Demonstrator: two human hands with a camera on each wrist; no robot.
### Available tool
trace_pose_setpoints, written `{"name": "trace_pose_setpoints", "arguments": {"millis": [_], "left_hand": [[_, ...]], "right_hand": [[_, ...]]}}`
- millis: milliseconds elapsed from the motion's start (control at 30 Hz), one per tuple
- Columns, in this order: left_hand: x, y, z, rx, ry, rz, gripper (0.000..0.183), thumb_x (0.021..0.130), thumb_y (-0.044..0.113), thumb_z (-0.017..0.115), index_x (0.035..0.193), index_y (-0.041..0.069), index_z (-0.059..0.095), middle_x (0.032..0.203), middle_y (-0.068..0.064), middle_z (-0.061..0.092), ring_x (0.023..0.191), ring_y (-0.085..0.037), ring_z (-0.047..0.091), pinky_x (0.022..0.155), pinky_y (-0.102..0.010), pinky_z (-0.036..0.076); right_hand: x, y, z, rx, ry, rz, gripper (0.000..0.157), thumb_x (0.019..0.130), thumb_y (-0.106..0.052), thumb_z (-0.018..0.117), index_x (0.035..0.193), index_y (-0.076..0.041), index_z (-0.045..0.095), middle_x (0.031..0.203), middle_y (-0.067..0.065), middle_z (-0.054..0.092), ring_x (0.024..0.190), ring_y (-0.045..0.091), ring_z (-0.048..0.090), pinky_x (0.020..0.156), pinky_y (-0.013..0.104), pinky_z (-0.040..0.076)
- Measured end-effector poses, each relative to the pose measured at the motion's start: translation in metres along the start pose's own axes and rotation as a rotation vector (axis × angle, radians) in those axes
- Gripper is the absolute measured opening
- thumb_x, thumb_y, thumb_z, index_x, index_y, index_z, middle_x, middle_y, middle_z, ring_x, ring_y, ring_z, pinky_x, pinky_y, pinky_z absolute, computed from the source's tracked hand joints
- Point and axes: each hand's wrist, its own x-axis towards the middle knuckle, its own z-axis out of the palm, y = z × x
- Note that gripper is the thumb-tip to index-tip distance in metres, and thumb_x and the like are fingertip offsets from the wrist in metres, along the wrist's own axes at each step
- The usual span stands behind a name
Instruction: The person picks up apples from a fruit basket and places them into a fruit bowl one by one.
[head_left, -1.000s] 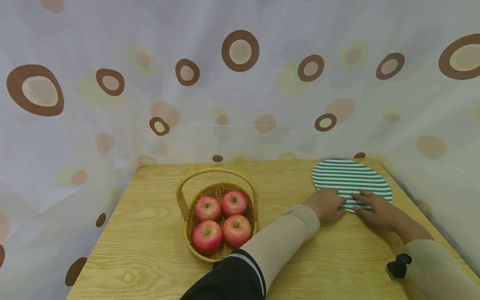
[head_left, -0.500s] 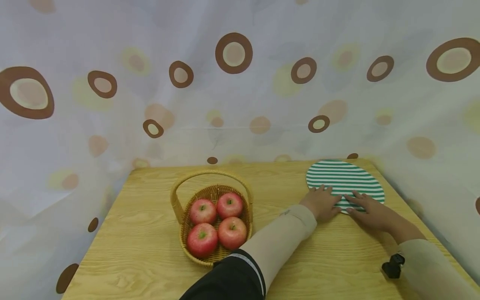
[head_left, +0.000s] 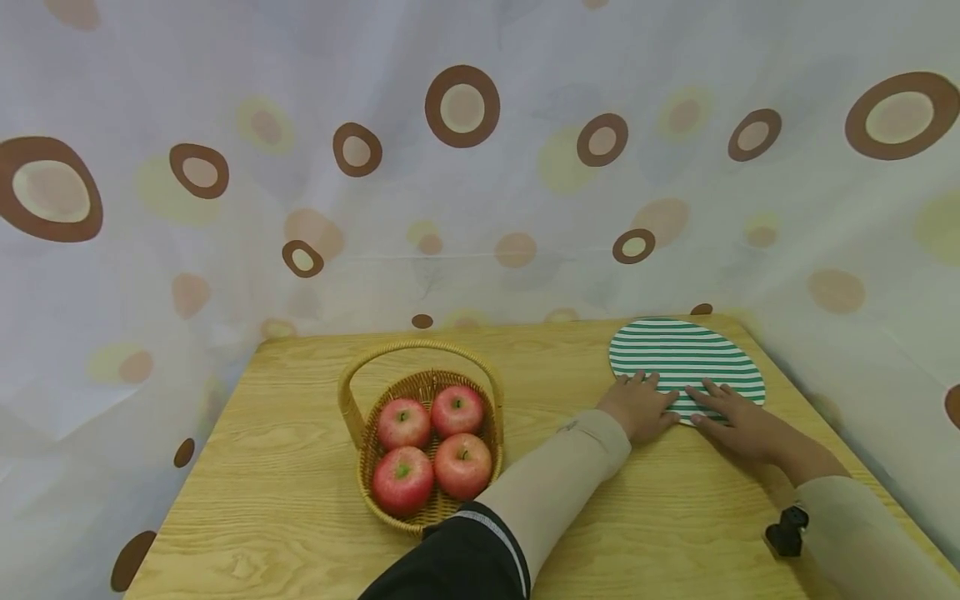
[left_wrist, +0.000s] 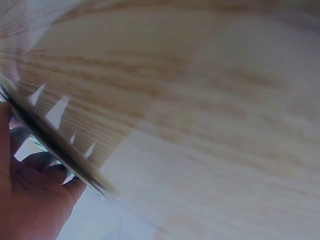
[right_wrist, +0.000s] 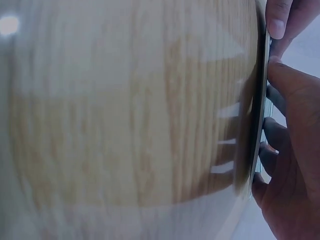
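Observation:
A round placemat (head_left: pixel 686 358) with green and white stripes lies flat near the back right corner of the table. My left hand (head_left: pixel 640 408) rests on its near left edge, fingers extended over the stripes. Close beside it, my right hand (head_left: pixel 738 423) touches the near right edge with its fingers spread. The two thumbs almost meet at the front rim. In the left wrist view the left hand (left_wrist: pixel 40 195) reaches over the mat's thin edge (left_wrist: pixel 60 150). The right wrist view has the right hand (right_wrist: pixel 300 135) at that edge, with part of the left hand above it.
A wicker basket (head_left: pixel 365 492) with an arched handle stands on the wooden table (head_left: pixel 277 467), left of my left forearm. Several red apples (head_left: pixel 403 481) lie in it. A spotted curtain (head_left: pixel 420 192) encloses the back and sides.
My left hand's fingers, bent near the mat's edge earlier, have straightened out onto it. The right hand keeps its place on the mat. The whole view has shifted slightly.

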Motion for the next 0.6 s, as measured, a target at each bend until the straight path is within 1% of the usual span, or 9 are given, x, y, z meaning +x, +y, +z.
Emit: {"name": "trace_pose_setpoints", "arguments": {"millis": [100, 200, 333, 433, 600], "left_hand": [[-0.003, 0.0, -0.002, 0.0, -0.005, -0.002, 0.058, 0.11, 0.067, 0.024, 0.166, 0.052, 0.023, 0.176, 0.016, 0.023, 0.165, -0.011, 0.021, 0.134, -0.034, 0.025], [-0.006, 0.0, -0.001, -0.001, -0.015, -0.01, 0.058, 0.109, 0.068, 0.022, 0.166, 0.052, 0.023, 0.176, 0.016, 0.022, 0.165, -0.011, 0.021, 0.134, -0.034, 0.024], [-0.009, -0.001, 0.0, -0.001, -0.022, -0.022, 0.058, 0.109, 0.068, 0.02, 0.166, 0.052, 0.021, 0.177, 0.016, 0.02, 0.165, -0.011, 0.019, 0.135, -0.035, 0.023], [-0.012, -0.001, -0.002, 0.002, -0.021, -0.021, 0.058, 0.11, 0.067, 0.02, 0.166, 0.052, 0.021, 0.177, 0.015, 0.021, 0.165, -0.011, 0.02, 0.134, -0.035, 0.024], [-0.017, 0.0, -0.005, -0.018, -0.025, -0.022, 0.058, 0.11, 0.066, 0.022, 0.166, 0.051, 0.023, 0.177, 0.015, 0.022, 0.165, -0.011, 0.02, 0.134, -0.035, 0.025]], "right_hand": [[0.0, -0.001, 0.001, 0.006, -0.001, -0.006, 0.068, 0.112, -0.044, 0.052, 0.164, -0.003, 0.036, 0.167, 0.041, 0.022, 0.148, 0.072, 0.019, 0.107, 0.091, 0.022], [0.0, -0.001, 0.004, -0.01, -0.01, -0.006, 0.068, 0.112, -0.045, 0.05, 0.165, -0.004, 0.034, 0.167, 0.041, 0.022, 0.148, 0.072, 0.018, 0.109, 0.091, 0.02], [-0.001, -0.002, 0.008, -0.035, -0.02, 0.0, 0.069, 0.114, -0.046, 0.045, 0.168, -0.008, 0.028, 0.169, 0.038, 0.018, 0.15, 0.07, 0.015, 0.112, 0.091, 0.014], [-0.002, -0.003, 0.009, -0.038, -0.029, 0.008, 0.069, 0.114, -0.047, 0.042, 0.17, -0.01, 0.023, 0.171, 0.036, 0.014, 0.152, 0.069, 0.012, 0.113, 0.09, 0.01], [-0.005, -0.008, 0.009, -0.034, -0.038, 0.011, 0.07, 0.115, -0.046, 0.04, 0.17, -0.01, 0.02, 0.172, 0.036, 0.012, 0.152, 0.069, 0.01, 0.114, 0.089, 0.008]]}}
